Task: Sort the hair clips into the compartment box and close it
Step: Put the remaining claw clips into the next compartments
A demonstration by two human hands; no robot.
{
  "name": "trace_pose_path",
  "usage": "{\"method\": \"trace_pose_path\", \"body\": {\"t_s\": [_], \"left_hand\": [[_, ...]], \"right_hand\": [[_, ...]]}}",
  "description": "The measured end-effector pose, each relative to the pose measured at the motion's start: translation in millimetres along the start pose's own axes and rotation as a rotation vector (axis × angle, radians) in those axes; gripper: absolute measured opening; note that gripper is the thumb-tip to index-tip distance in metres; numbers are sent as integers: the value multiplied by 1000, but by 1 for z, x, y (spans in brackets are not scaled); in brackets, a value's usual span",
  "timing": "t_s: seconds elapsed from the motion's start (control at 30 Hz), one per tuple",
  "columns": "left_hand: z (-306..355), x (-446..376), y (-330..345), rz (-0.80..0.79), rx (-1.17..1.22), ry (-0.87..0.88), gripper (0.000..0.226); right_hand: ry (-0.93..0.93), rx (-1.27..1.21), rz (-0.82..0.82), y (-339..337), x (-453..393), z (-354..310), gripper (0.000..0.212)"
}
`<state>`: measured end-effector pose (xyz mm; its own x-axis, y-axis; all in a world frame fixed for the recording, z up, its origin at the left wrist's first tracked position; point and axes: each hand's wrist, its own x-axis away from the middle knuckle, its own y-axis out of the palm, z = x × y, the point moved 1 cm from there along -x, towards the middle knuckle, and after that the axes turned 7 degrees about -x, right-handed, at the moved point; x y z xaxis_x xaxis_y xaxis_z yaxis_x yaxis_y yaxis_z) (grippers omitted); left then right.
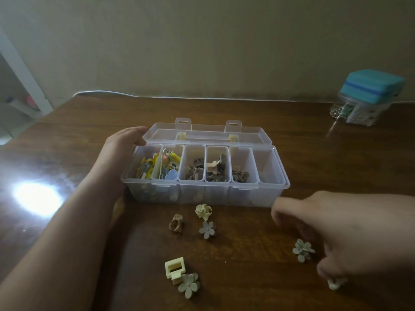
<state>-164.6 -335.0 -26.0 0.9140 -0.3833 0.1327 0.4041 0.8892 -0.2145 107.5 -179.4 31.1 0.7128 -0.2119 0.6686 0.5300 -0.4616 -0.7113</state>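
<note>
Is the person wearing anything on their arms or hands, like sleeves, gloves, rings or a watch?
No. Both arms are bare as far as the picture shows, with no sleeves in sight. The left hand has no glove and no watch or bracelet at the wrist. The right hand is bare too, though it is a bit blurred, so a thin ring would be hard to spot.

The table [247,277] is dark wood, polished enough to throw a bright glare at left. The compartment box [202,194] is clear, smooth plastic. The loose hair clips [207,230] look matt plastic.
</note>
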Motion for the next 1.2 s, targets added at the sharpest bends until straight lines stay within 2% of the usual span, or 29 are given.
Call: {"method": "trace_pose_path", "body": {"t_s": [0.07, 0.13, 0.2, 0.3, 0.37, 0.43, 0.5, 0.57, 0.67, 0.77, 0.87, 0.97, 1.1, 1.17, 1.2], "left_hand": [[-1, -1, 1, 9, 5, -6, 19], [-1, -1, 1, 17, 7, -17, 28], [1, 0, 2, 16, 3, -5, 28], [3, 0, 1, 13, 1, 5, 27], [2, 0, 1, 6, 10, 4, 27], [1, 0, 1, 2, 27, 1, 24], [0, -1, 1, 1, 16, 6, 26], [1, -1, 1, -5, 6, 13, 28], [2, 0, 0, 1, -3, 9, 25], [1, -1, -1, -12, -3, 2, 34], [1, -2, 0, -21, -12, 6, 37], [1, -2, 1, -33, -13, -1, 40], [1, -2, 1, -47, -27, 7, 41], [1, -2, 1, -46, -18, 18, 37], [1, -3, 1, -41, -13, 25, 33]], "right_hand": [[-31, 81, -13, 4, -2, -6, 55], [-105, 125, 20, 10, -8, -10, 36], [-198, 157, 81, 13, -14, -12, 21], [-335, 146, 208, 6, -9, -13, 23], [-519, 9, 419, -4, -4, -15, 28], [-708, -235, 746, -11, -4, -13, 25], [-689, -351, 1018, -14, -18, -10, 21], [-558, -344, 1121, -15, -38, -8, 17], [-427, -233, 1068, -15, -53, -3, 17], [-468, -266, 1078, -19, -38, 4, 17], [-451, -171, 1031, -29, -8, 18, 24], [-348, -60, 853, -25, 20, 29, 36], [-182, 51, 528, 29, 30, 31, 63], [-100, 43, 369, 58, 26, 31, 61], [-125, 64, 332, 63, 25, 31, 55]]}}
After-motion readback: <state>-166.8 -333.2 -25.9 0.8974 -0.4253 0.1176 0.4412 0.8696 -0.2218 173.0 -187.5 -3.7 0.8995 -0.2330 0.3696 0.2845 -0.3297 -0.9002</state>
